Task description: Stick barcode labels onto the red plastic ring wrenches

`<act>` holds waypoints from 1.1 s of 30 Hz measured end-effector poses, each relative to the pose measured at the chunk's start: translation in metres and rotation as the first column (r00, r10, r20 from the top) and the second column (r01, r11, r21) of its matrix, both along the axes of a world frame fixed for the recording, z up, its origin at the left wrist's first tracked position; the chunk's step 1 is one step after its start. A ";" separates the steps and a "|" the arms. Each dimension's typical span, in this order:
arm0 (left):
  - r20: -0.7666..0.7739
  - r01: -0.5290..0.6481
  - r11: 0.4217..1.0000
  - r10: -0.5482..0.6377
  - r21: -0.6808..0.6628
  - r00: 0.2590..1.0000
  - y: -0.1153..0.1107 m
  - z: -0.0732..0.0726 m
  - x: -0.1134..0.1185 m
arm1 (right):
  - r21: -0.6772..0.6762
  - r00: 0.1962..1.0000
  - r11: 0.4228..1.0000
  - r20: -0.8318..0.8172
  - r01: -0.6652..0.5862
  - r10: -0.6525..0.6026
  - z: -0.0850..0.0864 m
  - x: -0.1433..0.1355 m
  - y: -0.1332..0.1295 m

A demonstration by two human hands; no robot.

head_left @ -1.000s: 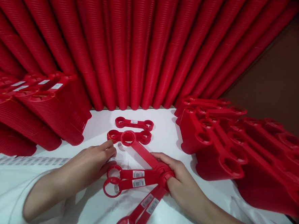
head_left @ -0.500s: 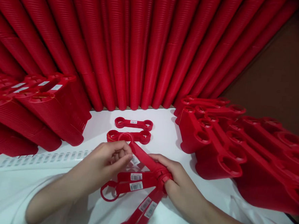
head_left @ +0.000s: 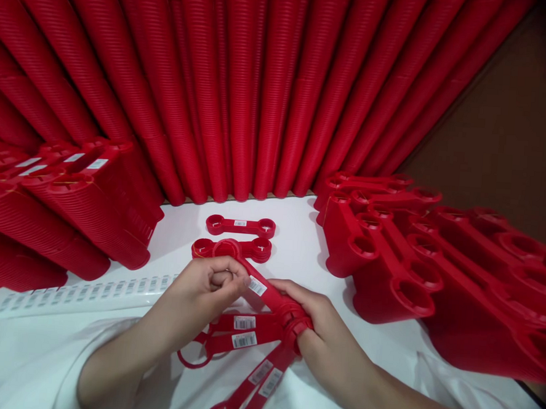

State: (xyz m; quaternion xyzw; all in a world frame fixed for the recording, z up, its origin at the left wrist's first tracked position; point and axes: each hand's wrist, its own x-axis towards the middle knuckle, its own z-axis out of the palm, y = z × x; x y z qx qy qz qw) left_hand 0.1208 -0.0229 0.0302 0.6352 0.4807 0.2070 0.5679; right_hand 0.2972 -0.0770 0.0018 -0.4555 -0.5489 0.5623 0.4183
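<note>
My right hand [head_left: 316, 327] grips the ringed ends of several red plastic strips, which fan out to the left and downward. On the uppermost red strip [head_left: 267, 293] lies a white barcode label [head_left: 257, 285]. The thumb and forefinger of my left hand [head_left: 217, 287] are pinched at that label's left edge. Below it, two fanned strips carry barcode labels [head_left: 244, 339], and two lower strips [head_left: 255, 391] bear labels as well. Just behind my left hand sits a small stack of red strips [head_left: 254, 250]. Another labelled red piece [head_left: 239, 226] rests farther back.
A sheet of barcode labels [head_left: 82, 294] lies on the white table [head_left: 295, 221] at left. Tall stacks of red pieces [head_left: 246, 104] line the back. Shorter bundles stand at left [head_left: 92, 212] and right [head_left: 388, 279]. A brown panel [head_left: 504, 120] is at far right.
The label in my left fingers has gone from hanging tilted beside the uppermost strip to lying along its face. My right hand keeps its grip; the view has shifted slightly.
</note>
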 end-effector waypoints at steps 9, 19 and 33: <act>-0.047 0.002 0.990 0.005 0.139 0.999 -0.001 -0.005 0.001 | 0.024 1.000 1.000 -0.021 -0.018 0.019 0.000 0.000 0.000; -0.569 0.406 0.474 0.274 0.781 0.775 -0.010 -0.017 0.000 | 0.024 0.999 0.999 -0.034 -0.042 0.043 -0.001 -0.002 0.000; -0.518 0.251 0.614 0.304 0.748 0.800 0.010 -0.008 -0.027 | -0.022 0.999 0.999 -0.029 -0.033 0.032 -0.003 0.000 0.000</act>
